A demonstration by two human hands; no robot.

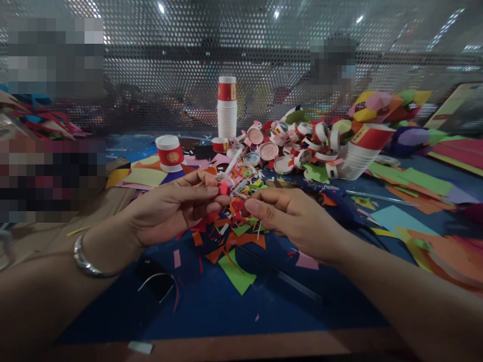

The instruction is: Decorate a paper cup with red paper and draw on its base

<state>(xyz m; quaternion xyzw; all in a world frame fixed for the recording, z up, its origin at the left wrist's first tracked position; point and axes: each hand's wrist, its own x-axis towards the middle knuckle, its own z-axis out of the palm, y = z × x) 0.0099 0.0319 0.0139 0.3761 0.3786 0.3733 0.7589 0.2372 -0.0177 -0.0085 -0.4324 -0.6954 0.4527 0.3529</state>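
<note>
While left hand (pixel 175 203) pinches red piece (pixel 224 189), right hand (pixel 294 211) hovers near.

A big grey wall (pixel 260 35) full of tiny round holes stands behind the blue surface (pixel 211 317) and goes from one side to the other. It looks like metal. A dark bar (pixel 226 53) runs straight across it, high up. You can peek through the holes, but the space behind is blurry, with small spots of color low down. Small white lights (pixel 161 8) shine bright near the top, and a slanted line of light (pixel 447 29) glows in the top right corner. The rest of the room is dim and grey. The surface has a brown edge (pixel 226 347) along the front.
</note>
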